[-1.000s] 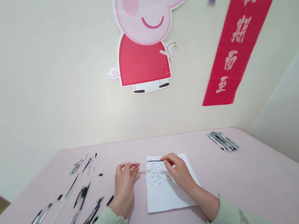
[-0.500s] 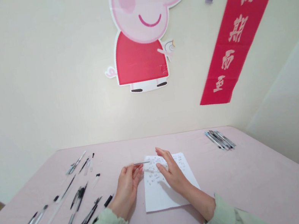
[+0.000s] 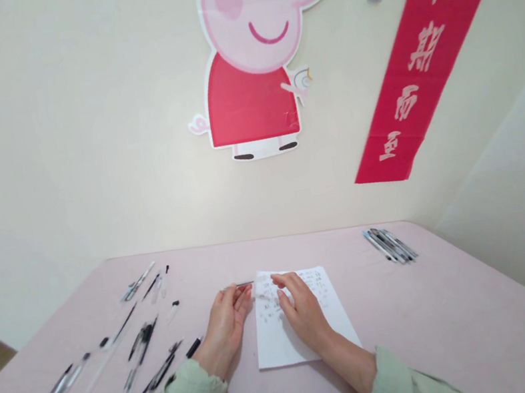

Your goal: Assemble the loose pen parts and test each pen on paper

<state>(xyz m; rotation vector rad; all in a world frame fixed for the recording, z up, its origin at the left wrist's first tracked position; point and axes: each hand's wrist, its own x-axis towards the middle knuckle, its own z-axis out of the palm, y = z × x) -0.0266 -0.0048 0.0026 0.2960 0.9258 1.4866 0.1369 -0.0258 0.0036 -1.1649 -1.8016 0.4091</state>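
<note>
My left hand (image 3: 227, 314) is closed on a thin dark pen refill (image 3: 245, 284), pinched between thumb and fingers and pointing right. A faint clear tube (image 3: 264, 298), like a pen barrel, shows just right of these fingers; which hand supports it, I cannot tell. My right hand (image 3: 302, 308) hovers over the paper with curved fingers, its thumb and forefinger apart near the clear tube's right end. Under it, a white sheet of paper (image 3: 294, 347) with rows of small dark handwriting lies on the table, partly covered by the hand and wrist.
Loose pen parts (image 3: 143, 343), caps and refills are strewn over the left of the pink-covered table (image 3: 418, 331). A bundle of pens (image 3: 389, 246) lies at the back right. Behind the table, the wall carries a pig cutout (image 3: 253, 100) and a red banner (image 3: 416, 71).
My right hand's fingers have drawn closer together and curled, with the forefinger lower. My left hand still holds the refill. The whole view has shifted slightly.
</note>
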